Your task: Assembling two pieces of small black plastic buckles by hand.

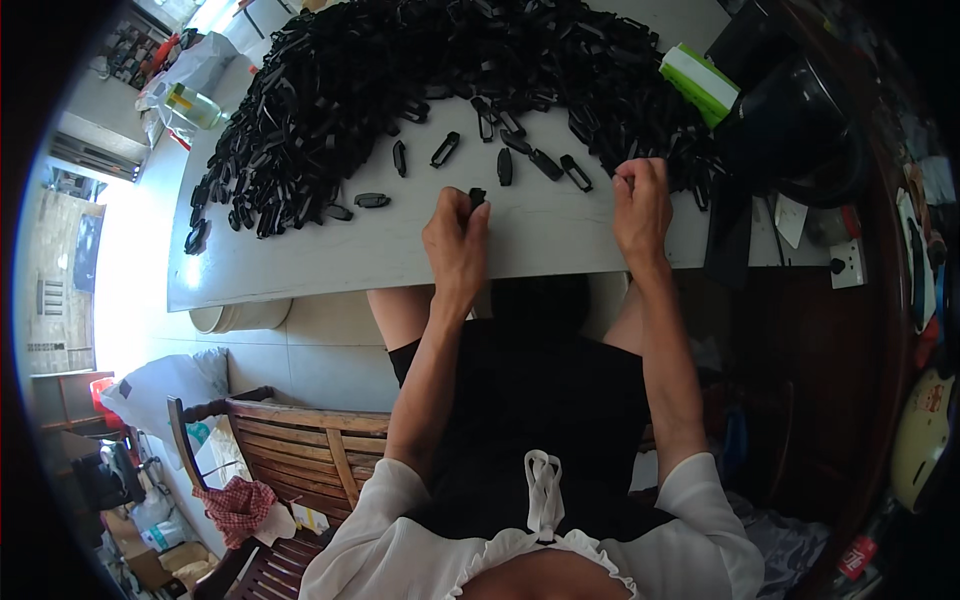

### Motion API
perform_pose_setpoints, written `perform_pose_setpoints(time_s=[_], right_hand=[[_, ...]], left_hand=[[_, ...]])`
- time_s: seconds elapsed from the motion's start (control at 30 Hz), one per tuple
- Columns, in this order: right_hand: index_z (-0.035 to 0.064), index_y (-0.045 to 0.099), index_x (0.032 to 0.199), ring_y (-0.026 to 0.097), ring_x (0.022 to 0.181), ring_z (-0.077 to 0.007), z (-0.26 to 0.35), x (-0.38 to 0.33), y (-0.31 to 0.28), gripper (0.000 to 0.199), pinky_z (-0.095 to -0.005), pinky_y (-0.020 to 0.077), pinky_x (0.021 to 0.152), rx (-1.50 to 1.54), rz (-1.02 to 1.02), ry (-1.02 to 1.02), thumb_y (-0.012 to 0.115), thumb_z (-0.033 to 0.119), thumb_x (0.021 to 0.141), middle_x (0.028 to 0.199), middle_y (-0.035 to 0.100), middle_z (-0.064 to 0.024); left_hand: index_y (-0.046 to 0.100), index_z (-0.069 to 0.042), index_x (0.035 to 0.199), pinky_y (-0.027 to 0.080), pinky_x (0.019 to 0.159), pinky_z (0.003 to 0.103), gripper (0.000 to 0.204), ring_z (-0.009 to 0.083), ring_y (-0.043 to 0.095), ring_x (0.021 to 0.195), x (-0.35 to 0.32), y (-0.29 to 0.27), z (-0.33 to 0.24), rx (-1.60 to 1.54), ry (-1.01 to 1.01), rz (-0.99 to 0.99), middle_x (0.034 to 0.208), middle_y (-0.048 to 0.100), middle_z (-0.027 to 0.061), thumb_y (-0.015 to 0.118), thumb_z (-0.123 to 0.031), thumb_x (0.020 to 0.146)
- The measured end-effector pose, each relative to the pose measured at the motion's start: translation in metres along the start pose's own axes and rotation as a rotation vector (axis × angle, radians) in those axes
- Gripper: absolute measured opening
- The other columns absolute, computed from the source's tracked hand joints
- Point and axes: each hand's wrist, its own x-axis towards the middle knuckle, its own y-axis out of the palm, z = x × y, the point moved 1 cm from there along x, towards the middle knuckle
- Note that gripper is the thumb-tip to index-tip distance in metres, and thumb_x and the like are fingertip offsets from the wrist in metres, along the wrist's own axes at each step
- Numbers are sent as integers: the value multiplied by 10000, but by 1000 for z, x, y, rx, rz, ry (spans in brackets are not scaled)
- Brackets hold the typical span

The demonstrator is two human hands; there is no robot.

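The left hand (457, 232) pinches one small black clip (477, 195) on the white bench (300, 265) just below the big black pile (400, 70), seemingly mid-assembly, while the right hand (641, 200), closed, seems poised to pick another loose piece (576, 172) beside it.

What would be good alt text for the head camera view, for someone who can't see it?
Seen from above, a seated person's left hand pinches a small black plastic piece over a pale tabletop, while the right hand rests closed at the edge of a huge heap of similar black pieces. A few loose pieces lie between the hands and the heap.
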Motion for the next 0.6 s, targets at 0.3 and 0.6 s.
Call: perform_pose_setpoints(time_s=[0.3,0.6], right_hand=[[28,498,1031,583,647,-147,31,-26,-20,186,-231,481,449,1370,679,614,428,179,946,788,591,-99],[-18,514,967,597,617,-152,36,-44,-7,195,-266,468,489,750,599,252,488,174,944,734,602,-84]], left_hand=[[563,-48,1019,310,559,191,275,54,395,616,-25,13,-22,-992,-377,464,759,521,-17,409,-274,991],[546,-61,1041,325,547,184,240,62,426,594,-39,17,-21,-904,-413,432,739,536,1,407,-251,993]])
